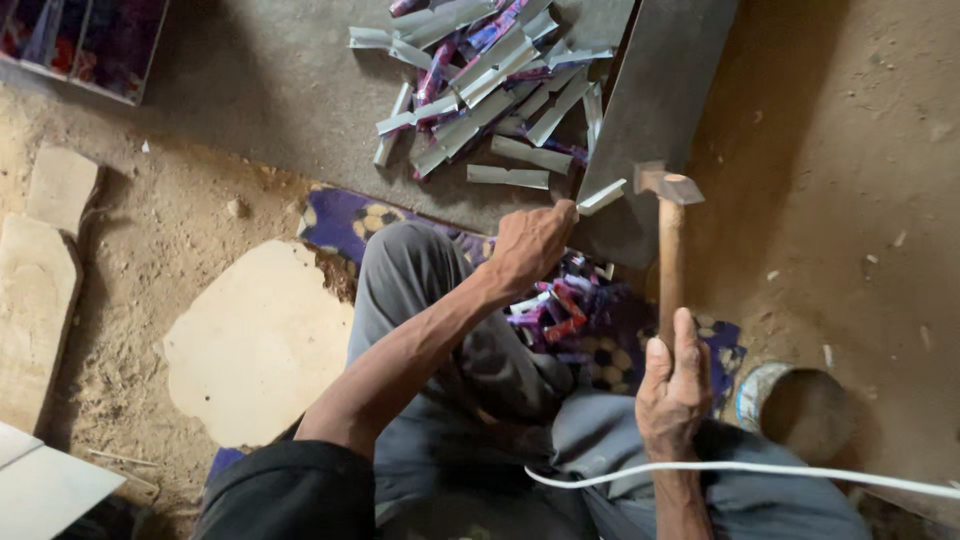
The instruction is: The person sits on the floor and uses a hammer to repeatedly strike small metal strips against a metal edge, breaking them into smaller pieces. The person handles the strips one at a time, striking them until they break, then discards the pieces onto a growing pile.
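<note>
My right hand [673, 385] grips the wooden handle of a hammer [669, 230], whose metal head is raised just right of a small folded metal strip [601, 197]. My left hand [530, 243] pinches that strip at its near end and holds it over a grey metal sheet [655, 110]. Beyond my hands lies a pile of several similar silvery and coloured folded strips [485, 85] on the dark floor. More coloured scraps [555, 310] lie by my knee on a purple patterned mat [345, 218].
A round tin can [795, 405] stands on the dirt at the right. A white cord [760, 470] crosses my lap. Pale stone slabs [255, 340] lie on the sandy ground at left, with printed sheets [85, 40] in the far left corner.
</note>
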`<action>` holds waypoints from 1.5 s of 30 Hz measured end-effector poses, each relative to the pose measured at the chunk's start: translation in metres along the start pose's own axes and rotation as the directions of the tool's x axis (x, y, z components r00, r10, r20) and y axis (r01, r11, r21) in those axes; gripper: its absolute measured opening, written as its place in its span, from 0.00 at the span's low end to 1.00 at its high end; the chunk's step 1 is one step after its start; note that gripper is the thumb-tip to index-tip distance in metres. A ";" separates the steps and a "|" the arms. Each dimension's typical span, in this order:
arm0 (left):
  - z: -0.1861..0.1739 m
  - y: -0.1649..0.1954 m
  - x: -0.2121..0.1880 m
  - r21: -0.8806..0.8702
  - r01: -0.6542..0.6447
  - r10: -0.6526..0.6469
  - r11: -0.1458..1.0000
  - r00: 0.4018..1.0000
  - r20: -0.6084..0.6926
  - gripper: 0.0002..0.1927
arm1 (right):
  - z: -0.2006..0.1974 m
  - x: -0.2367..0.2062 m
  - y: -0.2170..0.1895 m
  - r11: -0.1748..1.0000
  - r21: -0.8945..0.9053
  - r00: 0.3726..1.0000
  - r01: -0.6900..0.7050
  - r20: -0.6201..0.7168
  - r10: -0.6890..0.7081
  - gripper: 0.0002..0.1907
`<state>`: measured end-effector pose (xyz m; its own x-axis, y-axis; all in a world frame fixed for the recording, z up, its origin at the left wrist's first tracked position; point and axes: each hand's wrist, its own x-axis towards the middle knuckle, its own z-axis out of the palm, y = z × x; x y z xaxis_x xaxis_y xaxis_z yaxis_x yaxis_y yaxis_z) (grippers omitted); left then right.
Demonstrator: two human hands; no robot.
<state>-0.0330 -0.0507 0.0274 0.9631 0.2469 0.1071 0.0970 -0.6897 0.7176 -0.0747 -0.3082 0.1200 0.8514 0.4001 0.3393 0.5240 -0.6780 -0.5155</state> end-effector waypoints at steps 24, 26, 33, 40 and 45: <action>0.012 -0.007 0.008 -0.003 -0.051 0.050 0.999 0.995 -0.088 0.08 | 0.016 0.013 0.018 0.993 0.115 0.993 -0.041 0.113 0.028 0.23; 0.011 -0.007 0.009 0.036 -0.058 0.060 0.998 0.996 -0.072 0.09 | 0.017 0.014 0.019 0.981 0.130 0.981 -0.144 0.147 0.124 0.24; 0.027 -0.018 0.011 0.000 -0.041 0.041 0.999 0.994 -0.105 0.10 | 0.020 0.010 0.022 0.980 0.175 0.987 -0.092 0.144 0.067 0.24; 0.034 -0.050 0.029 -0.694 0.617 -0.190 0.372 0.782 0.593 0.25 | 0.019 0.002 0.023 0.905 0.333 0.964 -0.264 0.048 0.263 0.25; 0.029 -0.048 0.030 -0.618 0.759 -0.243 0.204 0.651 0.719 0.23 | 0.025 0.006 0.020 0.990 0.136 0.998 -0.048 0.040 0.043 0.25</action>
<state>-0.0012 -0.0296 -0.0236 0.7838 -0.1613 -0.5997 0.5959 0.4672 0.6532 -0.0586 -0.3041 0.0914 0.8732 0.3953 0.2851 0.4812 -0.6061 -0.6334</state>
